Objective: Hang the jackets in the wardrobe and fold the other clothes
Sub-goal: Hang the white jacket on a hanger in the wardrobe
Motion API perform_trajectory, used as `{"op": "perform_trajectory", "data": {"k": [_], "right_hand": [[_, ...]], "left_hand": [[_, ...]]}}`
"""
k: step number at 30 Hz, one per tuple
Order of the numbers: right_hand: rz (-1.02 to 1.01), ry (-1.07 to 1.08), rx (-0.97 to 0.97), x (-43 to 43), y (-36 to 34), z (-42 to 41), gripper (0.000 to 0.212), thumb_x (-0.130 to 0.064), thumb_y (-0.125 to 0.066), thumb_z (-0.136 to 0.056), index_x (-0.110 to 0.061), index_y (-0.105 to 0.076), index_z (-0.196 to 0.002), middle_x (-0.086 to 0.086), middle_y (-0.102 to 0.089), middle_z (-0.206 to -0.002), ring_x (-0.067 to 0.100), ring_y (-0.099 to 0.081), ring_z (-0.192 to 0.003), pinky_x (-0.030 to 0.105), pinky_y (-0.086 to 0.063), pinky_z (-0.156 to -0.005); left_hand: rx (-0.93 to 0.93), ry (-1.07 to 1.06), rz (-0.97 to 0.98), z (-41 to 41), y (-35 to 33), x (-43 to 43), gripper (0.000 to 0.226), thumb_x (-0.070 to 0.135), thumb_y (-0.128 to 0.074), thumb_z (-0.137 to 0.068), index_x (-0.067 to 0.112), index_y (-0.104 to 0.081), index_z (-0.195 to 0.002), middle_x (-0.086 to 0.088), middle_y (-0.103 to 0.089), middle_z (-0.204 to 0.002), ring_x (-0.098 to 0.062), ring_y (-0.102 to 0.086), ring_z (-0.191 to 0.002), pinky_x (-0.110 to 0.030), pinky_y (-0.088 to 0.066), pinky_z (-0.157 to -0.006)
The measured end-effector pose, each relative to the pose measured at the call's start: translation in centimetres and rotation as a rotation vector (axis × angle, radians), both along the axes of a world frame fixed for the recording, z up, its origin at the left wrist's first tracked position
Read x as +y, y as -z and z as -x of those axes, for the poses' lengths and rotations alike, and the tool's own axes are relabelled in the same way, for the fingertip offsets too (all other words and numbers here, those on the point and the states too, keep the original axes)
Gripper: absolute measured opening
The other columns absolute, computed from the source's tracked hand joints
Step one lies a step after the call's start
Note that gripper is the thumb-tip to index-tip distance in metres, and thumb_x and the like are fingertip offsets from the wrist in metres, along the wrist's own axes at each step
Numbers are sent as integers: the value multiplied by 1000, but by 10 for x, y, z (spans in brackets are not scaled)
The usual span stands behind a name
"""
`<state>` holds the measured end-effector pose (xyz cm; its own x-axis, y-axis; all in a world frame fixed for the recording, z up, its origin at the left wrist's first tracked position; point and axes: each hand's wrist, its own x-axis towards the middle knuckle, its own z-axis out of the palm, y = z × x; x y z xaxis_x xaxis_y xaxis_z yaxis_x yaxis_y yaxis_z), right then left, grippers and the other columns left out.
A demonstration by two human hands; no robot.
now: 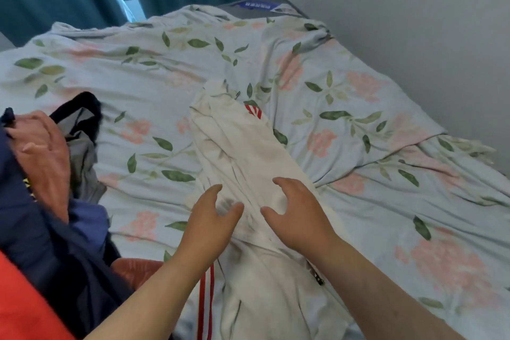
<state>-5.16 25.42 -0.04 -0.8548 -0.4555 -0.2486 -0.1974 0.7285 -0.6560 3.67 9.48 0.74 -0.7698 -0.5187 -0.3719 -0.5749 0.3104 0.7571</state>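
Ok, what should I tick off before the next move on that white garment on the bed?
1. Left hand free: ok, fingers spread, holding nothing.
2. Right hand free: ok, fingers spread, holding nothing.
3. Hands touching the white jacket: cannot tell; both are over its sleeve.
4. Jacket lying flat: not ok, the sleeve is wrinkled and bunched.
5. Zip done up: cannot tell.
6. Room to work: ok, bare floral bedsheet lies beyond and to the right of the jacket.
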Motion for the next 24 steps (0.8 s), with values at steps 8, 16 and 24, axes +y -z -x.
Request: {"op": "perform_trajectory", "data": {"k": [8,16,24], "right_hand": [[-82,-19,45,-73,116,54,87,-59,-69,-77,-16,-37,-145,3,-39,-146,26,-36,-137,34,-32,-110],[41,-28,62,-79,119,67,18,-12,-58,-81,-5,-74,-88,8,-73,-82,24,-67,-80,38,-56,-71],[140,-98,-425,5,58,-32,4,-30,-67,-61,-31,-70,-64,-10,-62,-56,-5,-50,-52,14,-37,-54]], "left_hand": [[89,-215,5,62,113,-85,56,36,-54,-97,17,-38,-147,-5,-47,-144,-24,-47,-128,-35,-40,-103],[125,-222,-377,92,121,-106,46,20,-68,-90,5,-56,-133,-12,-64,-127,-30,-65,-109,-46,-51,-99],[80,-267,-434,64,84,-47,46,41,-74,-85,-2,-70,-102,-19,-73,-96,-21,-70,-86,-26,-55,-78]]}}
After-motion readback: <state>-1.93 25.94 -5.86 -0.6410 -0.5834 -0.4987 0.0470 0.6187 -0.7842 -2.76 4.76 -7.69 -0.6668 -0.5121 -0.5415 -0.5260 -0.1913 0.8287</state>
